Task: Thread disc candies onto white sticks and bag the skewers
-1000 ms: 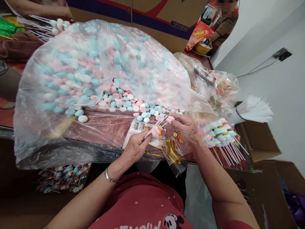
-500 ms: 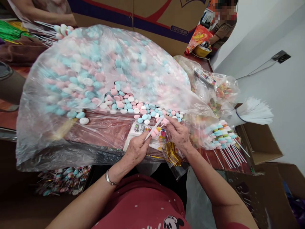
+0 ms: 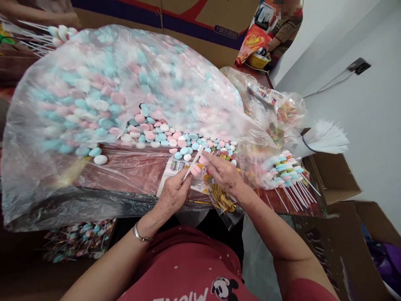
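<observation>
My left hand (image 3: 173, 192) is closed on a white stick (image 3: 193, 162) that points up and away from me. A pink marshmallow (image 3: 196, 169) sits just beyond its fingertips, beside the stick. My right hand (image 3: 224, 172) pinches another pink marshmallow (image 3: 205, 158) close to the stick's upper end. Whether these marshmallows are threaded on a second stick is hard to make out. Under the hands lie a printed white packet (image 3: 175, 165) and a bundle of gold twist ties (image 3: 223, 198). Loose pink, blue and white marshmallows (image 3: 163, 133) spill from a large clear bag (image 3: 103, 83) in front.
Finished marshmallow skewers (image 3: 286, 171) lie at the right table edge, beside a bundle of white sticks (image 3: 328, 140) and a cardboard box (image 3: 338, 179). Bagged gummy candies (image 3: 290, 112) stand behind. More skewers (image 3: 78, 242) fill a container below left. Two other people are across the table.
The view has shifted slightly, so the table things appear further left. My right hand has drawn back a little from the stick's tip, uncovering colourful gummies behind it.
</observation>
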Action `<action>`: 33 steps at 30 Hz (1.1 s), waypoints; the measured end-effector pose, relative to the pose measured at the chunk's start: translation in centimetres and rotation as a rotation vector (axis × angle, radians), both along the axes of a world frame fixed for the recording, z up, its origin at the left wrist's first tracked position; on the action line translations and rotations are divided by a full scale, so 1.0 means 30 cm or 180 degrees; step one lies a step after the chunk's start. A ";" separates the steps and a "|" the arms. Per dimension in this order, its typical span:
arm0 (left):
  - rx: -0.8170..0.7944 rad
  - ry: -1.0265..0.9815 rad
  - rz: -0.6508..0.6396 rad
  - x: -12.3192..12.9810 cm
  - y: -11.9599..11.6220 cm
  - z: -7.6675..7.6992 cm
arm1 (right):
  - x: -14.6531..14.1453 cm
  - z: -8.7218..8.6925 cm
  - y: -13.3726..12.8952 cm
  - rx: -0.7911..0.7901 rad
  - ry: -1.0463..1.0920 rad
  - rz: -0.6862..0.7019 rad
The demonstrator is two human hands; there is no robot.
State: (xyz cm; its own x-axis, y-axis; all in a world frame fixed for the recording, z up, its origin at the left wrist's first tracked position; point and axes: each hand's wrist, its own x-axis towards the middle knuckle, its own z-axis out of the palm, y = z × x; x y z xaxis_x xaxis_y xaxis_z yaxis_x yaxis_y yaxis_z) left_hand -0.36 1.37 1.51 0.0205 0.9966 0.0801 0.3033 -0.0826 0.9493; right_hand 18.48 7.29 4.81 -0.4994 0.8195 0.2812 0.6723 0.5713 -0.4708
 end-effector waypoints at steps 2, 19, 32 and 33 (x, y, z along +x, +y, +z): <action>-0.0067 -0.0041 0.0031 -0.003 0.001 0.006 | 0.051 0.048 0.019 -0.0068 -0.0026 -0.0310; -0.0162 -0.0122 0.0023 -0.006 0.001 -0.003 | 0.183 0.030 0.002 0.0268 -0.2472 -0.0077; -0.0063 -0.0083 0.0034 -0.010 0.000 -0.009 | 0.211 0.002 0.044 -0.0359 -0.0843 0.0172; -0.0053 -0.0077 0.0036 -0.010 0.000 -0.010 | 0.207 0.000 0.045 -0.0367 -0.0979 0.0147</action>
State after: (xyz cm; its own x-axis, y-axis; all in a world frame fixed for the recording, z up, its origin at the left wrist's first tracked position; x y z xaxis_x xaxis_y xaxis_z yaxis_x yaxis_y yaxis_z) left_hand -0.66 1.37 1.22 0.0074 0.9979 0.0638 0.2812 -0.0633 0.9576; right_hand 24.69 8.63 4.79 -0.5839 0.8116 0.0183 0.7676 0.5593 -0.3131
